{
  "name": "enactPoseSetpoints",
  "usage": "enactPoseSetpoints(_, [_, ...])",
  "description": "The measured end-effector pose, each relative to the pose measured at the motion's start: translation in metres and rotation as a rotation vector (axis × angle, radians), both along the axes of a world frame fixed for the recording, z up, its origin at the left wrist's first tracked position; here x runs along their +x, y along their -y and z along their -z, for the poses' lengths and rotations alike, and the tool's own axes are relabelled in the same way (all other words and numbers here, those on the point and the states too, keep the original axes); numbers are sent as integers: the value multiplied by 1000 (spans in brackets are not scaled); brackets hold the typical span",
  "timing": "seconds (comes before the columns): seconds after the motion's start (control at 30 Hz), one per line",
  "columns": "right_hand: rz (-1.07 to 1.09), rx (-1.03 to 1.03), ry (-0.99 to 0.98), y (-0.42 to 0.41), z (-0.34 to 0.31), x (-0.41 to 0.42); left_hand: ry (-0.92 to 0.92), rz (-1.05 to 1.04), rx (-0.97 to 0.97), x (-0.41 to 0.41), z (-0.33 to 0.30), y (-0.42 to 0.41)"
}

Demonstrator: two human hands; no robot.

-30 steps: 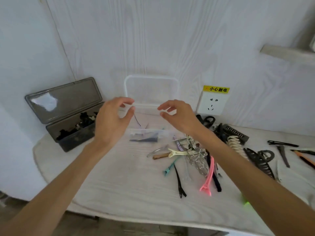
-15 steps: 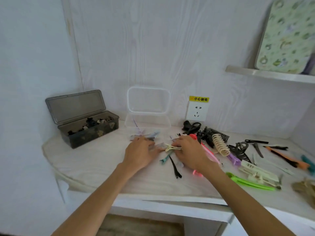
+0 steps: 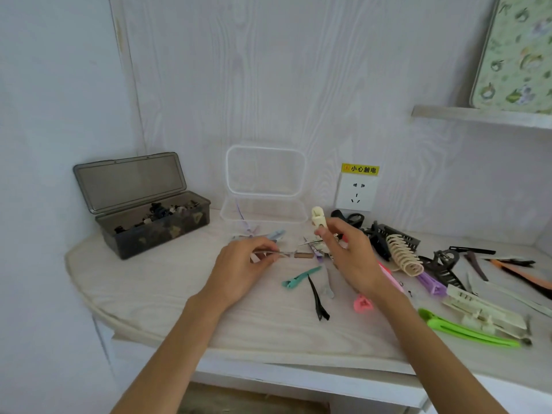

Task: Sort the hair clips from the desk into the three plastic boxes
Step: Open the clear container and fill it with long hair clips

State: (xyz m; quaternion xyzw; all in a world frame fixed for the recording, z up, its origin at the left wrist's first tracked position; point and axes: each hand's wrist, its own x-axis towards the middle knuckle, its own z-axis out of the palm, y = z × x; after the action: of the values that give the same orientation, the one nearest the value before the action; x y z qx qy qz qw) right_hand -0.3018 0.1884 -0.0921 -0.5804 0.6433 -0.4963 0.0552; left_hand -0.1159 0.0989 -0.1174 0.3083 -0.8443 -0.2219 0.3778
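My right hand (image 3: 349, 258) pinches a cream clip (image 3: 318, 217) and holds it upright above the desk. My left hand (image 3: 243, 265) grips a thin clear clip with a brown end (image 3: 291, 254), low over the desk. A clear plastic box (image 3: 264, 211) with its lid raised stands at the wall, just behind both hands. A dark grey box (image 3: 155, 227), lid open, holds several small clips at the far left. Loose on the desk lie a teal clip (image 3: 300, 277), a black clip (image 3: 318, 301) and a pink clip (image 3: 363, 304).
More clips cover the right side: a beige claw clip (image 3: 403, 255), black claw clips (image 3: 442, 264), a purple clip (image 3: 431, 285), a green clip (image 3: 466, 331), a white clip (image 3: 484, 313). A wall socket (image 3: 355, 191) sits behind. A shelf (image 3: 481, 116) juts out upper right.
Both hands came down from the clear box to the clip pile. My right hand then lifted the cream clip, and my left hand took hold of the thin clear clip.
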Motion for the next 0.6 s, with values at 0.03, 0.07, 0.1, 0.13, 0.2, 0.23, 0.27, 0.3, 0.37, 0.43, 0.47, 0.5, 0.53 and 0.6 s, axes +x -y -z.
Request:
enactPoseSetpoints(0.03, [-17, -11, -2, 4, -4, 2, -49, 3, -5, 1, -1, -1])
enactPoseSetpoints(0.07, [-31, -39, 7, 11, -11, 4, -116, -11, -14, 2, -3, -2])
enactPoseSetpoints(0.1, [-38, -74, 29, 19, -16, 7, -203, -50, -30, 3, -5, -4])
enactPoseSetpoints(0.13, [-38, -106, 45, 29, -23, 9, -305, -117, -57, 5, -8, -3])
enactPoseSetpoints(0.2, [-30, -120, -13, 52, -29, 14, -513, -281, -131, 8, -12, -1])
enactPoseSetpoints(0.23, [-37, -87, -90, 63, -29, 15, -588, -349, -172, 10, -14, 1])
enactPoseSetpoints(0.27, [-47, -26, -197, 73, -26, 15, -630, -397, -204, 10, -15, 3])
enactPoseSetpoints(0.3, [-47, 43, -311, 80, -23, 15, -636, -432, -224, 11, -16, 5])
enactPoseSetpoints(0.37, [-35, 111, -424, 83, -17, 11, -559, -495, -257, 10, -17, 10])
enactPoseSetpoints(0.43, [-38, 53, -343, 71, -20, 4, -433, -539, -297, 6, -19, 19])
enactPoseSetpoints(0.47, [-44, 16, -298, 62, -24, -2, -374, -544, -319, 2, -20, 24])
enactPoseSetpoints(0.5, [-61, 19, -264, 52, -29, -8, -312, -538, -330, -1, -21, 28])
enactPoseSetpoints(0.53, [-103, 71, -225, 42, -33, -15, -246, -532, -329, -4, -20, 31])
enactPoseSetpoints(0.6, [-274, 262, -142, 21, -44, -22, -118, -531, -312, -8, -15, 40])
